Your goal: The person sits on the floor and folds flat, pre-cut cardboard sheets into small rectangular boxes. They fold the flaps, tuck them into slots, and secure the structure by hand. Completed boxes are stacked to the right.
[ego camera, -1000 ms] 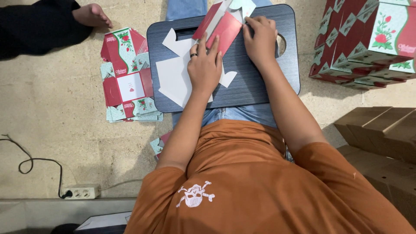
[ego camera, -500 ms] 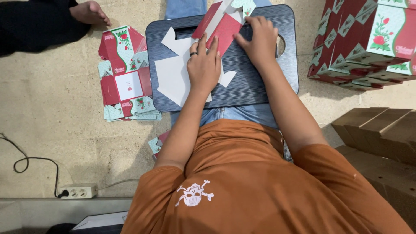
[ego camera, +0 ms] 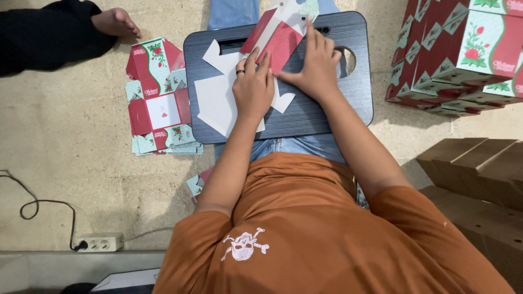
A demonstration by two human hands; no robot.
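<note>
- On the dark lap tray [ego camera: 348,117], our left hand [ego camera: 253,90] presses the flat box blank [ego camera: 229,100] down, fingers flat, gripping nothing.
- Our right hand [ego camera: 316,68] has slid inward, fingers now pinching the red flap [ego camera: 280,38] upward.
- Folding looks underway.

The person is wearing a rust-orange short-sleeved T-shirt [ego camera: 327,239] that is showing a small white skull-and-crossbones print [ego camera: 244,246] low on the fabric. Blue denim jeans [ego camera: 294,147] are covering the legs. A dark ring [ego camera: 240,72] is sitting on a finger of the left hand [ego camera: 253,90]; the forearms are showing bare.
</note>
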